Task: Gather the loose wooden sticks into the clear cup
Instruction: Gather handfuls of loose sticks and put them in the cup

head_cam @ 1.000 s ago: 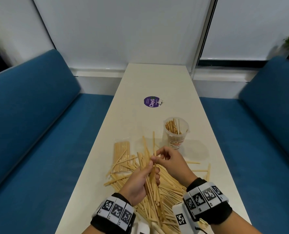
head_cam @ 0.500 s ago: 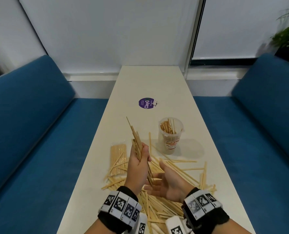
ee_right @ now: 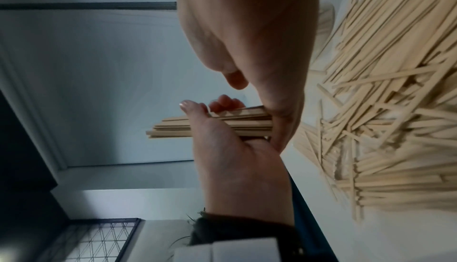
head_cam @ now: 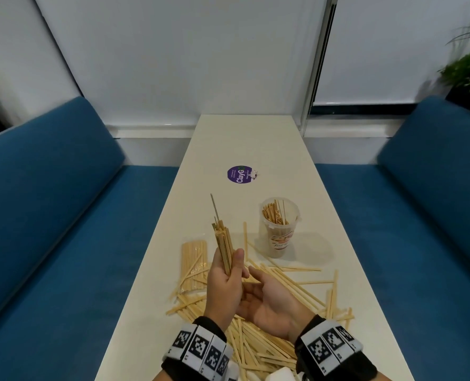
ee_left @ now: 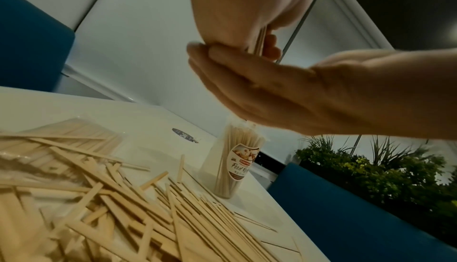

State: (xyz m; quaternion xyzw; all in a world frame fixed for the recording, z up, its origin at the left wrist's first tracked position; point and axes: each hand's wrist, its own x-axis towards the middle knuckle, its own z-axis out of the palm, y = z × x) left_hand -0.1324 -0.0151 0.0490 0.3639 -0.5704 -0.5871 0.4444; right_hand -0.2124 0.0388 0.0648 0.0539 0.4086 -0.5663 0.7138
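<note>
Here, we set down what we see, item by item.

Left hand: our left hand (head_cam: 225,281) sits just below the middle of the head view, fingers and thumb curled round a bundle of sticks (head_cam: 224,247), gripping its lower half.

Bundle of sticks: it stands nearly upright out of the fist, tilted slightly toward the upper left, with one thin stick poking higher than the others. In the right wrist view the bundle (ee_right: 210,127) lies across the middle of the frame, its ends roughly level.

Right hand: our right hand (head_cam: 272,301) is to the lower right of the left one, palm up, fingers relaxed and spread, holding nothing. From the left wrist view its fingers (ee_left: 247,82) reach under the bottom of the fist; we cannot tell whether they touch the stick ends.

Clear cup: the clear cup (head_cam: 279,229) stands upright on the table (head_cam: 245,138), right of centre in the head view, above and to the right of both hands and apart from them. It already carries a good many sticks standing inside, and it has a printed label on its side.

Loose sticks: a scattered heap of loose sticks (head_cam: 297,287) covers the table in the lower middle of the frame, beneath and around both wrists, reaching up to the foot of the cup.

Packet: a flat clear packet of sticks (head_cam: 194,259) lies left of the left hand.

Sticker: a round purple sticker (head_cam: 239,174) is on the table above the cup.

Benches: blue benches (head_cam: 50,188) run along both sides of the frame.
</note>
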